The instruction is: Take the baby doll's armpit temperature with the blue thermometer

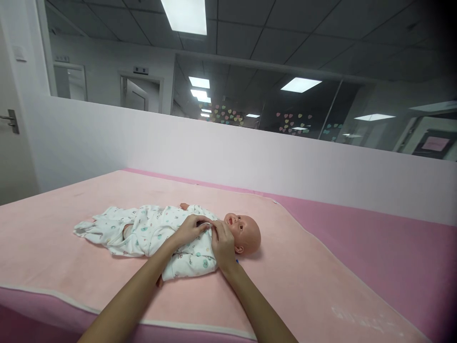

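A baby doll [246,232] lies on its back on a pale pink blanket [71,247], head to the right. It wears a white patterned romper [150,231]. My left hand [191,229] rests on the doll's chest with fingers pinched on the romper's collar. My right hand [223,244] is beside it at the doll's neck, fingers closed on the same collar edge. The two hands touch each other at the fingertips.
The blanket covers a darker pink mattress [392,252] that runs to a low white wall [285,157] behind. Above the wall is a glass partition. A door with a handle [10,121] is at the far left.
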A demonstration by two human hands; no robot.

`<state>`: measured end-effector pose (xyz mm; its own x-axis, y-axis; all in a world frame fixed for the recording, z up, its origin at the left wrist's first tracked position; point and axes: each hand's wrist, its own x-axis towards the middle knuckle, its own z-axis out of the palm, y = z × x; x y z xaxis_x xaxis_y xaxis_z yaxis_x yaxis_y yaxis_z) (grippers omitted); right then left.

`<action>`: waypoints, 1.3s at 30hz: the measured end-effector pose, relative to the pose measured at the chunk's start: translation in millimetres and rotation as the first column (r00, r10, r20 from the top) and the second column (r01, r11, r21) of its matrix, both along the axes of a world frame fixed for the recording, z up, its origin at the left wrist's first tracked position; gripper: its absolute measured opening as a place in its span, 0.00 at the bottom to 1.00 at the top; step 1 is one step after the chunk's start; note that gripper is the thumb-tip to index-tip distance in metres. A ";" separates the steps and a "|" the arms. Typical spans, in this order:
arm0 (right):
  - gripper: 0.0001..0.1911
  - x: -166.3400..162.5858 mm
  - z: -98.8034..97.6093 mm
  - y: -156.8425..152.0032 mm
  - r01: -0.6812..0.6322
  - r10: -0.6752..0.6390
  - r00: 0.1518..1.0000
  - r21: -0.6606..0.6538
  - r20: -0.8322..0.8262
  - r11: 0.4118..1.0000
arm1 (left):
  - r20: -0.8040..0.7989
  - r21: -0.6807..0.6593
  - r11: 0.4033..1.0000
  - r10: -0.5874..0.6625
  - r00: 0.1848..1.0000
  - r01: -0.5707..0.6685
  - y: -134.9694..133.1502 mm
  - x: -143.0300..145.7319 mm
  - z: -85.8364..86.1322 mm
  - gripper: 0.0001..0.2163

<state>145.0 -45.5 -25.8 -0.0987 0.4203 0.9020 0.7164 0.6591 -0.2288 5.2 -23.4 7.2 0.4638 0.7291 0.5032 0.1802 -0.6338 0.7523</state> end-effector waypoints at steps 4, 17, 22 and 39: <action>0.11 -0.3 1.0 -1.6 -0.012 0.012 1.000 0.001 -0.026 1.000 | 0.006 -0.001 1.000 0.005 1.000 -0.005 0.7 0.0 -1.5 0.13; 0.13 -0.8 -1.4 -1.8 -0.009 0.009 0.998 0.003 -0.056 1.000 | -0.008 0.056 0.998 0.019 1.000 -0.018 0.3 2.2 -2.5 0.12; 0.14 -1.0 -1.6 -1.8 -0.020 0.020 0.999 -0.017 -0.049 1.000 | -0.067 0.131 0.989 0.080 0.995 -0.071 3.6 3.1 -6.3 0.13; 0.15 -5.4 -4.7 -2.7 -0.032 0.024 0.994 -0.077 -0.106 0.997 | -0.152 0.223 0.966 0.165 0.975 -0.129 2.7 4.0 -7.2 0.11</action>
